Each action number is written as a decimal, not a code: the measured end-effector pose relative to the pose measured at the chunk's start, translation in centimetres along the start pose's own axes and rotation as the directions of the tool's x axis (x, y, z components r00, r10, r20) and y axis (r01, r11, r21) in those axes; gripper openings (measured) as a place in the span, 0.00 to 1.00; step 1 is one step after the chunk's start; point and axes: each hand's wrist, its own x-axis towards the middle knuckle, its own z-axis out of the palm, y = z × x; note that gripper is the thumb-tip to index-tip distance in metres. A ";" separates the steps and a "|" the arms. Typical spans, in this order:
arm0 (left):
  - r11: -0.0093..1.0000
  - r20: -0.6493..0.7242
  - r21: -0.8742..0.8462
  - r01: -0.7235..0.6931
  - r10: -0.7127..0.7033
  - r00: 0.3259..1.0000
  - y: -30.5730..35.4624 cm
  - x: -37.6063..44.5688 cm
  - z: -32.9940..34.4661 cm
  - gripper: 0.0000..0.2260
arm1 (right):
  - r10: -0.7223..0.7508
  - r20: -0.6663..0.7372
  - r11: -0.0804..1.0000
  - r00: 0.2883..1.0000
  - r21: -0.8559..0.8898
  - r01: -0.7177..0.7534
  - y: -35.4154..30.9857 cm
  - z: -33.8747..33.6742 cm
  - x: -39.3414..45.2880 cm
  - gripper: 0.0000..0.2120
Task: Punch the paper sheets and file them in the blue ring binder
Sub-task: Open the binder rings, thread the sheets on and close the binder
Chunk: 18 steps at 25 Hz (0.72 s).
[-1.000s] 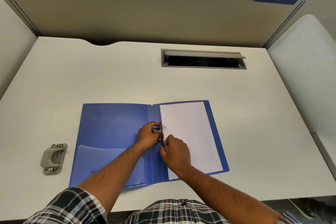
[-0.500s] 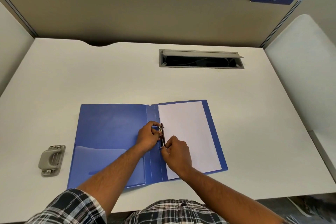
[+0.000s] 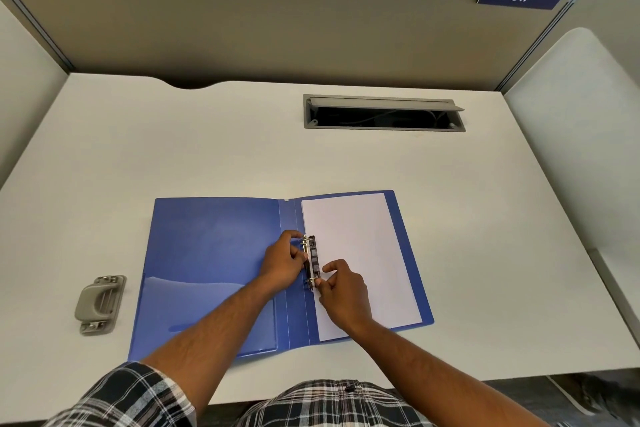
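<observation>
Bright, even overhead light falls on the white desk, casting only soft, faint shadows beneath the forearms. Focus is sharp throughout. Wide-angle distortion bows the partition edges at the frame's margins.

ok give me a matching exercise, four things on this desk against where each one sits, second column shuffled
Things:
1. hole punch
2. paper
3. cable hatch
4. ring clip

Places:
A. far side of the desk, right of centre
B. on the binder's right half
C. left of the binder, on the bare desk
D. at the binder's spine, between the left hand and right hand

Pairs: 1-C, 2-B, 3-A, 4-D
</observation>
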 end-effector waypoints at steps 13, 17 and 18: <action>0.806 0.190 0.495 -0.325 0.265 0.945 0.6 -1.0 -1.7 0.38 | -0.290 0.036 0.913 0.956 -0.288 0.288 1.3 -1.1 0.3 0.21; 0.738 0.298 0.577 -0.350 0.209 0.931 0.6 -0.9 -1.7 0.41 | -0.292 0.123 0.883 0.949 -0.347 0.317 1.4 -1.2 1.0 0.26; 0.733 0.309 0.583 -0.350 0.198 0.930 0.5 -1.0 -1.6 0.41 | -0.290 0.135 0.881 0.947 -0.350 0.320 1.4 -1.3 1.2 0.27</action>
